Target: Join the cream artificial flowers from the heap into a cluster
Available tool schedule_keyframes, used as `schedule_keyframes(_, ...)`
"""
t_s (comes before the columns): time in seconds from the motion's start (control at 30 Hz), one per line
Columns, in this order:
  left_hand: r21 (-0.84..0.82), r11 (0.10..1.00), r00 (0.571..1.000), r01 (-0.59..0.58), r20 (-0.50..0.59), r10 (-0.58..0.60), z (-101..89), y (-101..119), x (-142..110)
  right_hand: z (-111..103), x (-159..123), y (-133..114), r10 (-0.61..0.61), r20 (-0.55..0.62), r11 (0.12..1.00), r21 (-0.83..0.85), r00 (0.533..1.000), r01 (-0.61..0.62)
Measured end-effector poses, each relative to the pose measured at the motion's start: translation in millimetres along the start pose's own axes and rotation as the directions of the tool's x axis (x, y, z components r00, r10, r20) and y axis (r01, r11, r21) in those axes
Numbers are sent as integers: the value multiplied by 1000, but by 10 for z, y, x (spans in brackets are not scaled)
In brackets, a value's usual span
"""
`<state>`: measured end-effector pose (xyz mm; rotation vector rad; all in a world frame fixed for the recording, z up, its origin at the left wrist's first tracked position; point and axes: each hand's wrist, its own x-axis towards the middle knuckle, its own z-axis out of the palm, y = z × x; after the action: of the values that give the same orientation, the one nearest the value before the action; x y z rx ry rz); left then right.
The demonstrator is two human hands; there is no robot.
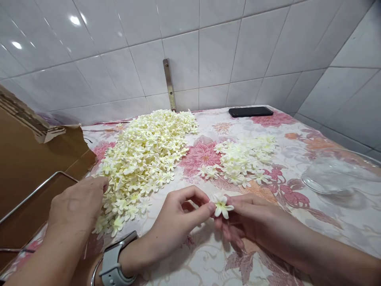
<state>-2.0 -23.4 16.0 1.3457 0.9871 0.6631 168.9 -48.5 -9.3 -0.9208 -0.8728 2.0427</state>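
Before me, a pale white-yellow star-shaped flower (222, 206) is held between the fingertips of both hands. My left hand (181, 214), with a grey-banded watch (114, 258) on its wrist, pinches at the flower's left side with thumb and forefinger. From the right, my right hand (253, 214) grips the same flower, its lower fingers curled beneath. Just beyond my hands lies a small heap of flowers (242, 161). A much larger flower pile (149, 147) spreads to the left.
Another person's hand (79, 198) reaches to the big pile's left edge. A cardboard box (35, 167) and metal wire (38, 190) stand at far left. A black phone (251, 111) lies at the back; a clear bowl (339, 171) sits right on the floral cloth (321, 254).
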Motion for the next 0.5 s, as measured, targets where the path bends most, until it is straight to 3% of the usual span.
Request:
schedule_keyframes(0.3, -138, 987, 995, 84, 65, -76, -9, 9, 1, 12, -32, -3, 1, 9, 998, -56, 1000, -1)
schedule_keyframes(0.5, -137, 991, 998, 12, 68, -2, -17, 50, -35, 4, -58, -13, -96, 13, 986, -135, 995, 97)
